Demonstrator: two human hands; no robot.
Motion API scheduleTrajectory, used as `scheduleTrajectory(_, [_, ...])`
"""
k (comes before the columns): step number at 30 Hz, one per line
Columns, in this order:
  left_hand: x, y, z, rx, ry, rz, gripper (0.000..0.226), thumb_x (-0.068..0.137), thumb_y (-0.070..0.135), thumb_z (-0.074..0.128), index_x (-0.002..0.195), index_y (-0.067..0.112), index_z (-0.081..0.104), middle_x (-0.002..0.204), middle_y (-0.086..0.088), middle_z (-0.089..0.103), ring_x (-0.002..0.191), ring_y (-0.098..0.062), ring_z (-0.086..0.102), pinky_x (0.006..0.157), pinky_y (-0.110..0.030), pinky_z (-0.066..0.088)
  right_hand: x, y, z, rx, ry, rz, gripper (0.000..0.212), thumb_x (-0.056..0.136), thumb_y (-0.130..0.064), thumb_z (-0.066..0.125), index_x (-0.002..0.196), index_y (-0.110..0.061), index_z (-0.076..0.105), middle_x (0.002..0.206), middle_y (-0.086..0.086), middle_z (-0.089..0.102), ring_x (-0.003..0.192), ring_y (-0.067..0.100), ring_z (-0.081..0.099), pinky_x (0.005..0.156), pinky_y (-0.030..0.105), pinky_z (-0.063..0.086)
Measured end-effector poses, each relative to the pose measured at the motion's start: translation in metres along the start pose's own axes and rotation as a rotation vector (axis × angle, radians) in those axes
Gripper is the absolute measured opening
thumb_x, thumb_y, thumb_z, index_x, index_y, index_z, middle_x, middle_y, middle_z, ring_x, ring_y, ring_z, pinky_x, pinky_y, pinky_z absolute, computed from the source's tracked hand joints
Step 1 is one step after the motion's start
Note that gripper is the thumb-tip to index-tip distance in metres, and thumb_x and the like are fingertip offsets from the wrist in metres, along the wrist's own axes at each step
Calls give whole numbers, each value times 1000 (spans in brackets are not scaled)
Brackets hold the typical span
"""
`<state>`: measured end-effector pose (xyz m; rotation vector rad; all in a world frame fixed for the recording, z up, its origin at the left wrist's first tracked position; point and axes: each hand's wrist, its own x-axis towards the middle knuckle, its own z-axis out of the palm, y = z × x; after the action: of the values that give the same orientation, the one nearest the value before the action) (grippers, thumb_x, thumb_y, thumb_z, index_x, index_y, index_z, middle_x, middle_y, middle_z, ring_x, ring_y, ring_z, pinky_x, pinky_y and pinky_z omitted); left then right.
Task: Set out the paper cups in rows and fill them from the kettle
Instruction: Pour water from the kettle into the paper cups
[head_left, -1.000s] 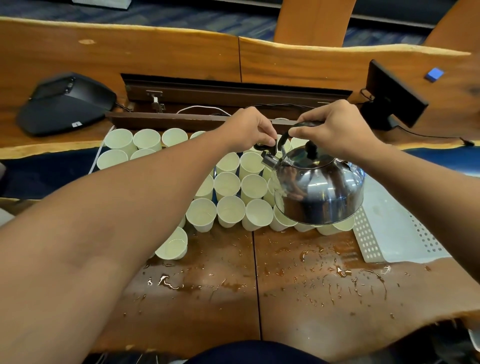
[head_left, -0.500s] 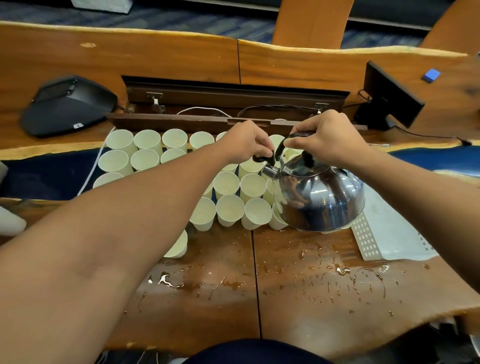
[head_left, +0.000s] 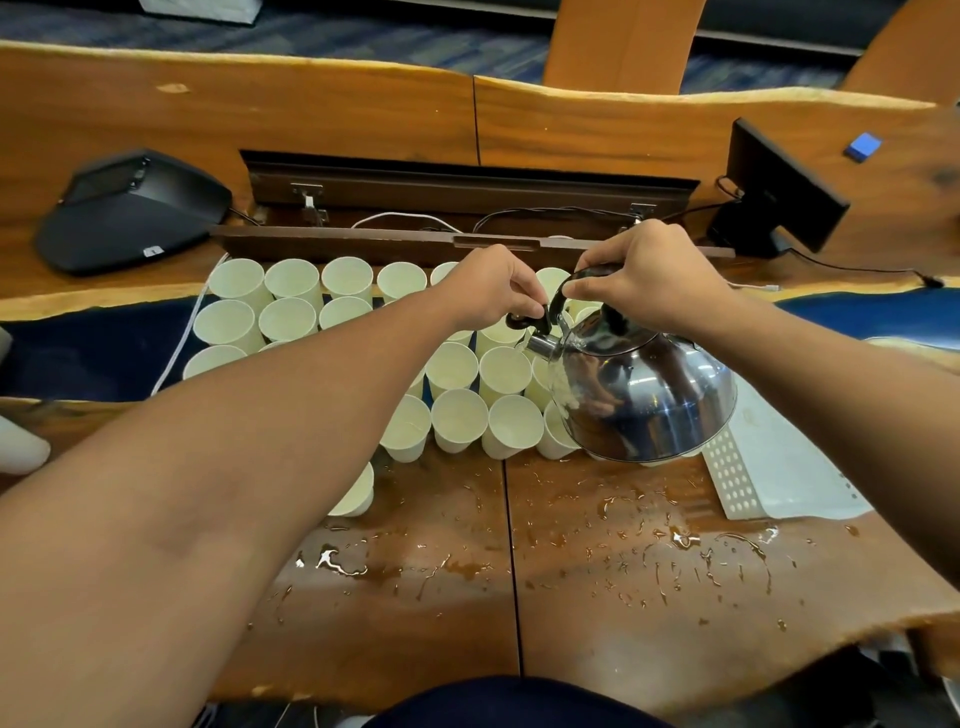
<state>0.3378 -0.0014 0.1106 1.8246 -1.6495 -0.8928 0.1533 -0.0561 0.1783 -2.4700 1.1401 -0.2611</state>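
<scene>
Several white paper cups (head_left: 460, 420) stand in rows on the wooden table (head_left: 623, 571). A shiny steel kettle (head_left: 644, 395) hangs over the right end of the rows, tilted with its spout toward the cups. My right hand (head_left: 649, 280) grips the kettle's black handle from above. My left hand (head_left: 493, 286) pinches the black spout cap (head_left: 527, 321) and holds it up off the spout. One cup (head_left: 358, 491) stands apart at the front, partly hidden under my left forearm. The kettle hides some cups on the right.
Spilled water spots the table in front of the cups. A white perforated tray (head_left: 769, 478) lies right of the kettle. A black conference phone (head_left: 130, 208) sits at the back left, a small black screen (head_left: 779, 192) at the back right, an open cable trough (head_left: 467, 208) behind the cups.
The kettle has sunk a little toward the cups and moved slightly forward. Both hands stay on it in the same grips. The camera view has shifted so more cups on the left show.
</scene>
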Motion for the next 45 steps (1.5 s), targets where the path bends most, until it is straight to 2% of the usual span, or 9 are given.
scheduleTrajectory(9, [-3,2,2,15,-11,-5,17,87,18,74,104,18,78,85,8,69,78,0,61,64,-11,41,-1,2,3,-17,16,1,30,81,-43,77,101,-20,77,87,-5,68,83,14,63,71,26,45])
scheduleTrajectory(14, [-3,3,2,26,-1,0,17,88,17,73,104,19,78,93,5,71,79,1,60,64,-9,40,-4,3,1,9,8,12,24,81,-45,76,92,-24,78,78,-3,70,74,17,64,59,25,46])
scheduleTrajectory(19, [-5,4,1,31,20,1,16,89,19,73,104,21,78,101,3,74,95,-10,64,76,-19,46,-13,4,0,119,47,16,18,83,-39,76,83,-21,77,76,2,71,74,14,63,64,30,48])
scheduleTrajectory(24, [-10,7,3,36,33,-7,15,89,20,73,103,23,78,102,4,74,95,-10,64,72,-14,43,-20,6,0,150,57,34,19,82,-41,77,82,-22,77,71,-1,69,65,11,60,55,16,43])
scheduleTrajectory(28, [-17,13,1,47,38,11,14,89,20,73,102,23,78,93,7,72,88,-6,63,70,-12,43,-27,5,-3,159,57,28,18,81,-42,77,82,-24,77,72,0,71,70,12,64,62,27,48])
scheduleTrajectory(33, [-29,19,1,54,15,33,14,88,20,74,101,23,78,84,14,69,87,-5,65,72,-15,47,-39,1,-8,160,67,22,24,81,-40,78,93,-18,78,91,2,74,88,14,68,76,27,53])
scheduleTrajectory(36, [-36,21,4,58,2,34,14,88,21,74,102,23,78,85,13,69,86,-4,64,68,-13,44,-46,-1,-8,153,64,29,28,80,-40,79,96,-16,78,97,6,75,93,20,68,86,38,55])
scheduleTrajectory(40, [-43,21,11,52,-6,38,12,88,21,73,99,24,78,95,8,71,88,-6,63,68,-14,43,-54,-1,-8,133,44,33,29,80,-43,78,97,-19,79,101,-4,73,89,10,65,80,34,55])
scheduleTrajectory(45, [-52,19,21,12,-6,21,11,87,19,75,96,23,78,89,9,71,85,-7,64,72,-18,48,-62,-2,-5,97,12,31,25,82,-41,77,94,-20,79,94,-7,71,84,6,62,72,29,51])
